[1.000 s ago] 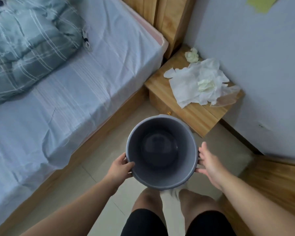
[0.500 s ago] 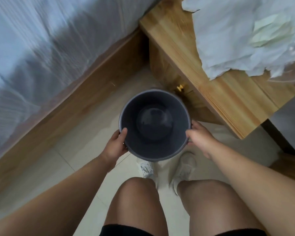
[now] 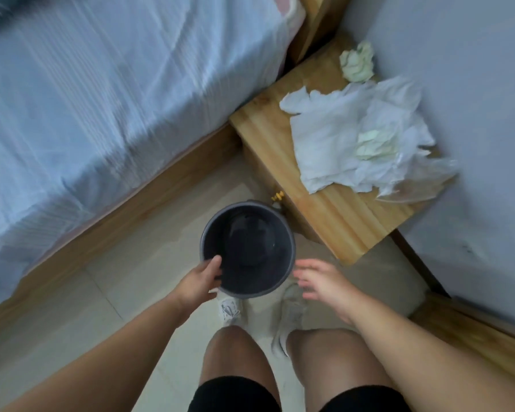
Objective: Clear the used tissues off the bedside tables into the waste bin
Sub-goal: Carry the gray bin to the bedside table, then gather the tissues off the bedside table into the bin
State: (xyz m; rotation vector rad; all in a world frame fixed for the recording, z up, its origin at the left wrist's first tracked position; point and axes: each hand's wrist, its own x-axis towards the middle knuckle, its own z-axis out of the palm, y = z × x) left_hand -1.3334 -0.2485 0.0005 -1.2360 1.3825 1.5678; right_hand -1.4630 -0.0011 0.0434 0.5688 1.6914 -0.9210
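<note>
Bed point(image 3: 101, 99) blurred; tissues point(image 3: 336, 138) hide table point(image 3: 339, 215) rear; bin point(image 3: 290, 248) interior dim.

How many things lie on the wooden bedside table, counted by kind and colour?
Pale green crumpled tissues: 2
White tissue heap: 1 (its overlapping sheets cannot be counted apart)
Clear plastic wrapper: 1
Total: 4
</note>
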